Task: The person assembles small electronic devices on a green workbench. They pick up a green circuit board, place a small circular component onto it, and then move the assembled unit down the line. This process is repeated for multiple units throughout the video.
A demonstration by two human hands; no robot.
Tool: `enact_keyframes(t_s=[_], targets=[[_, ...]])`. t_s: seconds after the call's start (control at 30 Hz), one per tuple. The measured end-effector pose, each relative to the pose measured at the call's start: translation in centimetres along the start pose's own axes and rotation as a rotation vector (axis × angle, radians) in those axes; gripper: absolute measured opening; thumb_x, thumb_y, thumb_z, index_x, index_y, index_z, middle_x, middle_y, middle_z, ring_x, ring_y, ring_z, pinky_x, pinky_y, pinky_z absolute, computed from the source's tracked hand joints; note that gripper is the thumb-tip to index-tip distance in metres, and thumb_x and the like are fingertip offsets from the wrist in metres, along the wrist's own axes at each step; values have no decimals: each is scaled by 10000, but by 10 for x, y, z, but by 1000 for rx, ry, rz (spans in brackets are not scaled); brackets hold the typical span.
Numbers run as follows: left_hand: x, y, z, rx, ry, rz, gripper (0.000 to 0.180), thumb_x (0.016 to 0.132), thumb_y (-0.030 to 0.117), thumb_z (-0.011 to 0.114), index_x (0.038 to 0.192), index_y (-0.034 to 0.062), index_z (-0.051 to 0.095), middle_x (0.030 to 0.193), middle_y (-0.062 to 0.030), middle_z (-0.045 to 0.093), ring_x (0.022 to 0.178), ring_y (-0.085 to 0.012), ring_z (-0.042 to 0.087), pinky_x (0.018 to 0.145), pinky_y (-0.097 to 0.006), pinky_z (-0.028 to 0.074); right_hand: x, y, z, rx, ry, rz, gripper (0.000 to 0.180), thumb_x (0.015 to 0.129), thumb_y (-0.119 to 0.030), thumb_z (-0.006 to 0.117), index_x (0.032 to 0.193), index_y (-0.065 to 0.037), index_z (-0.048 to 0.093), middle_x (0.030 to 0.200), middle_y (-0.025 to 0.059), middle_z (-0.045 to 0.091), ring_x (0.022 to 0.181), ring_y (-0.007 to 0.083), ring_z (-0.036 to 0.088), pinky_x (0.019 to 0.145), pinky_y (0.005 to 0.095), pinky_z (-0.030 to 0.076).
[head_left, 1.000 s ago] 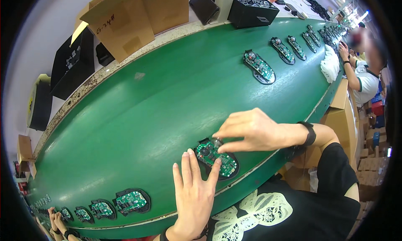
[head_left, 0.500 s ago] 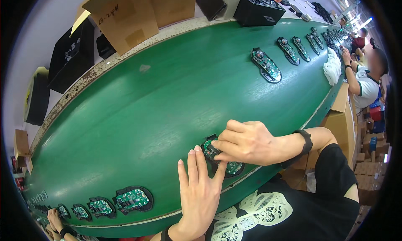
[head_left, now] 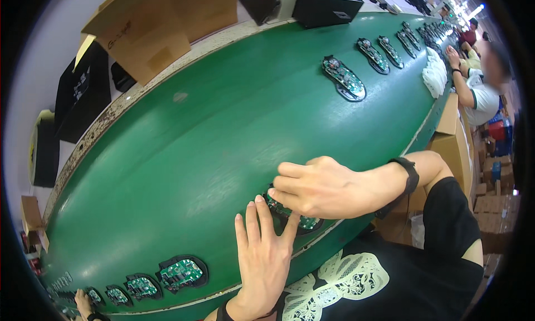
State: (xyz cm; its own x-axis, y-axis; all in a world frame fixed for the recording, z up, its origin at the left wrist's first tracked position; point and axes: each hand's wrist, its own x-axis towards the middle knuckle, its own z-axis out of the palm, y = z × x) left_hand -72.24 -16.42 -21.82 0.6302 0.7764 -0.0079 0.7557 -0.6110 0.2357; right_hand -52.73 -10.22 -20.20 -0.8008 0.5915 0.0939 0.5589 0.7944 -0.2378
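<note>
In front of me on the green surface lies a green circuit board in a black, rounded casing, partly hidden under my hands. My left hand is open and stretched out, with its fingertips and thumb against the near-left edge of the casing. Over the board's upper part bends my right hand, its fingers curled and pressed together on the board. Whatever they may pinch is hidden beneath them. The nearest other board in a black casing sits to the left of my left hand.
More cased boards line the green conveyor belt at far right and lower left. Cardboard boxes and black bins stand along the far edge. White parts are stacked near a co-worker; another person's hand shows at lower left.
My right hand has shifted slightly left over the board, covering more of its upper part. My left hand stays against the casing. The whole view has tilted a little.
</note>
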Motion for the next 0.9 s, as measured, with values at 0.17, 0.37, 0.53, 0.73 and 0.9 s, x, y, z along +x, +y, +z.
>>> enact_keyframes(t_s=[0.17, 0.37, 0.53, 0.73, 0.9], targets=[[5, 0, -8, 13, -31, 32, 409, 842, 114, 608, 1238, 204, 661, 1334, -289, 518, 1247, -412, 517, 1045, -555, 417, 6, -8, -4, -64, -45, -13, 117, 680, -145, 711, 664, -31, 689, 819, 57, 574, 891, 189, 548, 473, 255, 465], [7, -5, -10, -32, -3, 40, 428, 811, 153, 684, 1230, 237, 675, 1345, -266, 518, 1256, -404, 509, 1048, -556, 416, -32, -20, 27, -292, 337, -6, 292, 754, -140, 671, 988, 29, 713, 998, 96, 626, 910, 184, 597, 464, 242, 393], [10, -9, -8, -85, -27, 50, 547, 704, 162, 821, 1228, 224, 678, 1435, -266, 428, 1323, -417, 422, 1084, -562, 369, -42, -24, 32, -412, 315, 25, 422, 823, -153, 629, 1196, 43, 661, 1161, 109, 636, 1070, 193, 580, 499, 249, 388], [13, -11, -12, -97, -69, 86, 539, 767, 145, 768, 1282, 243, 644, 1438, -250, 442, 1346, -409, 415, 1080, -561, 374, -20, -15, 33, -356, 191, 100, 478, 838, -170, 614, 1263, 51, 602, 1182, 120, 637, 1053, 190, 577, 540, 249, 430], [2, -18, -24, -347, -61, 5, 576, 813, 107, 724, 1367, 93, 565, 1410, -272, 468, 1341, -419, 421, 1058, -561, 379, -34, -12, 23, -112, 212, 160, 478, 814, -138, 622, 1253, 48, 605, 1074, 93, 644, 932, 161, 594, 553, 251, 488]])
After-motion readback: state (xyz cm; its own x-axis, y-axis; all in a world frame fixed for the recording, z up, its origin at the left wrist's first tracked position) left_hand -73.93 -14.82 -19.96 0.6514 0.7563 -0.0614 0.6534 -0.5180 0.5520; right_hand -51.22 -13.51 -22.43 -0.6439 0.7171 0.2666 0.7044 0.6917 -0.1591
